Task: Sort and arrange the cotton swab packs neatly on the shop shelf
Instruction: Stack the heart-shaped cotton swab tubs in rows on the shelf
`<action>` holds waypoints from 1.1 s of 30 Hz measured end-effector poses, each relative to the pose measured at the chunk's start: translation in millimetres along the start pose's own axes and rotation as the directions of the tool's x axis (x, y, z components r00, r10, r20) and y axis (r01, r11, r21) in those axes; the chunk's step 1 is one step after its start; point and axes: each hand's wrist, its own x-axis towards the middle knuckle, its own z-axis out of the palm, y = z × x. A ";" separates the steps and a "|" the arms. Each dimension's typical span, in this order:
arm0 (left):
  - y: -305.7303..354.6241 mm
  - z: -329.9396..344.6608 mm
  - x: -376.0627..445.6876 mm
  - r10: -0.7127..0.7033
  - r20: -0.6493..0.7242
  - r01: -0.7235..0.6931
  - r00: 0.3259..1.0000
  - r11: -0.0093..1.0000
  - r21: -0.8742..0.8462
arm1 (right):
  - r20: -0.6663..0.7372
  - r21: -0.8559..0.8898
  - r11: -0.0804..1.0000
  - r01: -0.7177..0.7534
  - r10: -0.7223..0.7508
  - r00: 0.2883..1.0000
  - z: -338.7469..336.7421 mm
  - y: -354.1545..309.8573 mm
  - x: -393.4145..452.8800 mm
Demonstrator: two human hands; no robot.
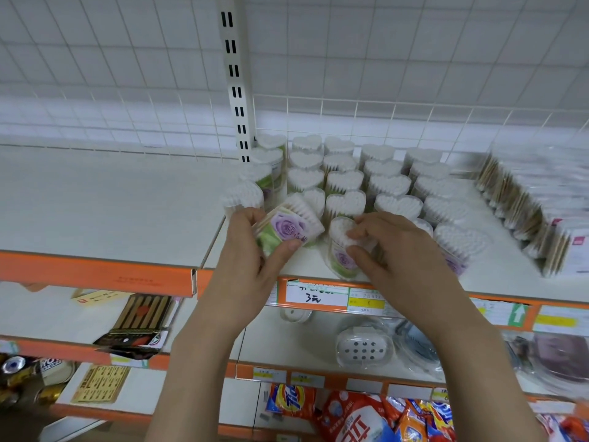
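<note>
Two heart-shaped swab tubs in play: left hand (pixel 251 250) grips tilted rose-label tub (pixel 288 229), right hand (pixel 395 247) pinches upright tub (pixel 342 250) at shelf (pixel 127 199) front. Stand tilted one upright (label fwd), slot into front-row gap w/ rows (pixel 366 180).

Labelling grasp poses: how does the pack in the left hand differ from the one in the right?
The left hand holds its pack tipped on its side off the shelf, rose label facing up; the right hand grips its pack upright on the shelf, swab tips up. The left thumb lies across the label; the right fingers curl over the top. Both are clear packs with a purple rose label.
</note>
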 end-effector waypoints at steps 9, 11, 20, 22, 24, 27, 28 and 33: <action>-4.3 10.2 -0.5 -0.023 0.110 0.021 0.994 1.000 0.019 | 0.005 0.018 1.000 -0.013 0.013 1.000 -0.3 0.9 -0.5; -5.8 10.0 -0.7 0.026 0.098 -0.038 0.995 0.992 0.124 | 0.005 0.020 1.000 -0.015 0.015 1.000 -0.1 1.0 -1.0; -4.4 6.2 1.9 0.096 0.000 -0.094 0.995 0.969 0.229 | 0.004 0.032 0.999 -0.020 0.020 1.000 0.1 2.4 -0.1; -4.8 5.9 2.0 0.082 0.007 -0.082 0.997 0.986 0.148 | 0.007 0.029 0.999 -0.024 0.024 1.000 0.1 2.6 0.2; -5.9 5.9 2.1 0.067 0.042 -0.071 0.997 0.991 0.114 | 0.010 0.024 0.999 -0.024 0.023 1.000 0.1 2.9 1.3; -6.6 7.2 1.9 0.030 0.079 -0.037 0.996 0.996 0.083 | 0.011 0.025 0.999 -0.020 0.020 1.000 -0.3 2.6 2.0; -6.9 7.7 2.3 0.019 0.083 -0.026 0.996 0.997 0.078 | 0.011 0.024 1.000 -0.019 0.019 1.000 -0.6 2.7 1.8; -13.5 5.6 6.7 0.013 0.085 -0.031 0.996 0.977 0.210 | 0.023 0.028 0.999 -0.018 0.017 1.000 -1.6 2.5 2.2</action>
